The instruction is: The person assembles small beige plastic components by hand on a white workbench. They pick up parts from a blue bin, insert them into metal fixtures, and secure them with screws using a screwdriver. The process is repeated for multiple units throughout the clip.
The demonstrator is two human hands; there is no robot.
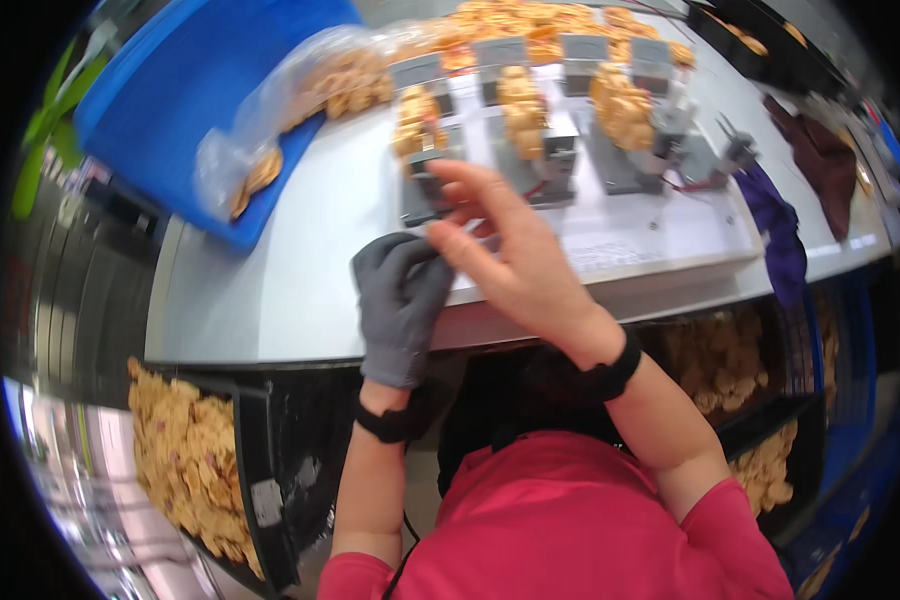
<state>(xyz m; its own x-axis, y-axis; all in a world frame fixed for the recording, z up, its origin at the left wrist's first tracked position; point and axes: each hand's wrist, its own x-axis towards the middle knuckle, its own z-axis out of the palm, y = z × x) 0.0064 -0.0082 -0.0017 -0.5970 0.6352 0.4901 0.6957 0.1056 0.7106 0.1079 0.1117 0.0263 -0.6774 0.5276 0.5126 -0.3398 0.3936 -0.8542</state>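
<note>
Your red short-sleeved shirt (580, 530) fills the lower edge, and both of your forearms rise from it, each with a black band at the wrist. Your left hand (402, 300) wears a grey fabric glove (395, 335); it stands upright at the front edge of the grey-white worktop (300, 250), its fingers curled upward. Your bare right hand (515, 255) leans over it from the right, the fingers (470, 185) spread and half bent, the thumb touching the top of the glove. I cannot tell if either hand pinches something, because the right hand covers the place where they meet.

Just behind the hands stand three grey metal trays (625, 165) in a row, each carrying a heap of golden fried pieces (622, 105). The right hand hides the front of the left tray. Further left lies a blue plastic board (185, 90) with a clear plastic bag of the same pieces (300, 95) on it. Black bins with more fried pieces (185, 460) sit below the worktop, partly cut off by the dark rim. A purple cloth (775, 235) hangs at the right, blurred.
</note>
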